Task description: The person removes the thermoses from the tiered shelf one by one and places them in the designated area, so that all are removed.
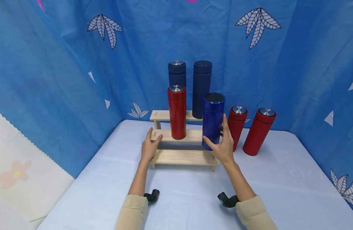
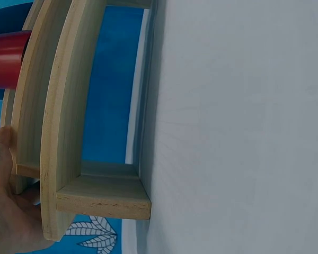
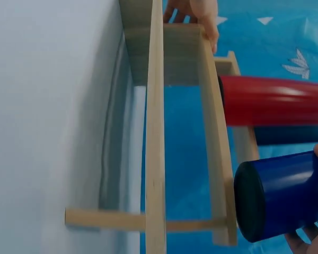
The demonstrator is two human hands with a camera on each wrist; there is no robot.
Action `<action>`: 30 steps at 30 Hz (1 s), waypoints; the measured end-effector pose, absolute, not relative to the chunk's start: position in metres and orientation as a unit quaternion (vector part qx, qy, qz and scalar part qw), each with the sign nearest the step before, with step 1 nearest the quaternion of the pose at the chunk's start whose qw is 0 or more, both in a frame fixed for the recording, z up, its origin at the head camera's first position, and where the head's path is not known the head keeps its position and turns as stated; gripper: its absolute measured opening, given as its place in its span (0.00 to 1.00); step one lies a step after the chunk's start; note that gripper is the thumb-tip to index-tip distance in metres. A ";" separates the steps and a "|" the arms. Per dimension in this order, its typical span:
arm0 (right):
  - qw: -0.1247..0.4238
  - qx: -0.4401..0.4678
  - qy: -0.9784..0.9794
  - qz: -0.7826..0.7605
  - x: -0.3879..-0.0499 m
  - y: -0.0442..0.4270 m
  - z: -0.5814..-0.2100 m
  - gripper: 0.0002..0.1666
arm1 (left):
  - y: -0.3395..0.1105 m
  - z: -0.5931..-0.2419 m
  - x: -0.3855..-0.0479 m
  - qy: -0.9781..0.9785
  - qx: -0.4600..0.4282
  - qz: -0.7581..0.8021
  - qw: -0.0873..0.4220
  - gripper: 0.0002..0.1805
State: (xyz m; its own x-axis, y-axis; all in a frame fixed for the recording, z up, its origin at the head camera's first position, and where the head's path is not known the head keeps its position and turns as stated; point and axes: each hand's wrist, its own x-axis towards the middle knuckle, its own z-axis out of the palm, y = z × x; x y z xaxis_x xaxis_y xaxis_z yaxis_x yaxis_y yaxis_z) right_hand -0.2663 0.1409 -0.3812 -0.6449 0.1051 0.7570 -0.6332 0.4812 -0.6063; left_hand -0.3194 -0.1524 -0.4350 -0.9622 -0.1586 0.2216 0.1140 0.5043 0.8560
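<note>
My right hand (image 1: 223, 149) grips a glossy blue thermos bottle (image 1: 212, 119) with a dark lid, upright at the right end of the three-tier wooden stand (image 1: 182, 156). In the right wrist view the bottle's dark base (image 3: 249, 201) is close to the middle tier; whether it touches I cannot tell. My left hand (image 1: 148, 149) holds the left end of that tier, thumb on the board in the left wrist view. On the middle tier stands a red thermos bottle (image 1: 177, 115). Two dark navy bottles, one left (image 1: 176, 75) and one right (image 1: 201, 89), are on the top tier behind.
Two red bottles, one nearer (image 1: 258, 132) and one partly behind my right hand (image 1: 237, 124), stand on the white-covered table (image 1: 291, 179) right of the stand. A blue patterned curtain (image 1: 147, 48) hangs behind and at both sides.
</note>
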 end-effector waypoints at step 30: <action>0.525 -0.026 -0.736 0.427 -0.239 0.303 -0.363 0.53 | -0.151 -0.435 -0.321 -0.857 0.015 -0.497 0.136 0.46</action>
State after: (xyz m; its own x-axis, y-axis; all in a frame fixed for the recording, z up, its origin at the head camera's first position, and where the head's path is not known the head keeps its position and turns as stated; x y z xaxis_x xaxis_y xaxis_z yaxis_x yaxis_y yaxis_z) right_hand -0.2389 0.3032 -0.3631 -0.4482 0.4862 0.7501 -0.4105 0.6335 -0.6559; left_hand -0.3211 -0.1514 -0.4351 -0.9628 -0.1601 0.2176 0.1096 0.5047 0.8563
